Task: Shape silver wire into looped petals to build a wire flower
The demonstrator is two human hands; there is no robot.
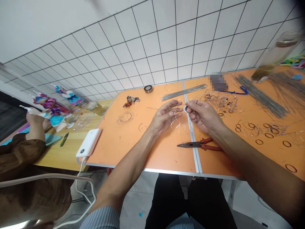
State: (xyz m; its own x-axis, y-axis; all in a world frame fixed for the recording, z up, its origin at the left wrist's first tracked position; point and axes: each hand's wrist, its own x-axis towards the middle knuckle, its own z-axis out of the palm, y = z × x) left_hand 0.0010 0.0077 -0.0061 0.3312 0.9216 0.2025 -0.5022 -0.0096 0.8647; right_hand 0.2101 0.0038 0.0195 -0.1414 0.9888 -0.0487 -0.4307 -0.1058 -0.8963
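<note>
Between my two hands, above the orange table's middle seam, is a ring of thin silvery wire point(182, 122) with loose wire ends sticking out around it. My left hand point(164, 117) has its fingers curled in on the ring's left side. Thumb and fingers of my right hand point(201, 114) pinch its right side; a small round pale piece point(185, 109) shows at those fingertips, its kind unclear. Red-handled long-nose pliers point(193, 145) lie below my hands, partly under my right forearm. A looped wire ring point(125, 117) rests on the table to the left.
Bundles of straight wire point(183, 92), a tape roll point(148, 89), keys point(130, 101), tangled wire pieces point(220, 100) and dark rings point(259, 142) lie about. A glass jar point(274, 60) stands far right. A white power bank point(88, 143) sits at the left edge; a co-worker's hand point(35, 121) holds a doll-like figure.
</note>
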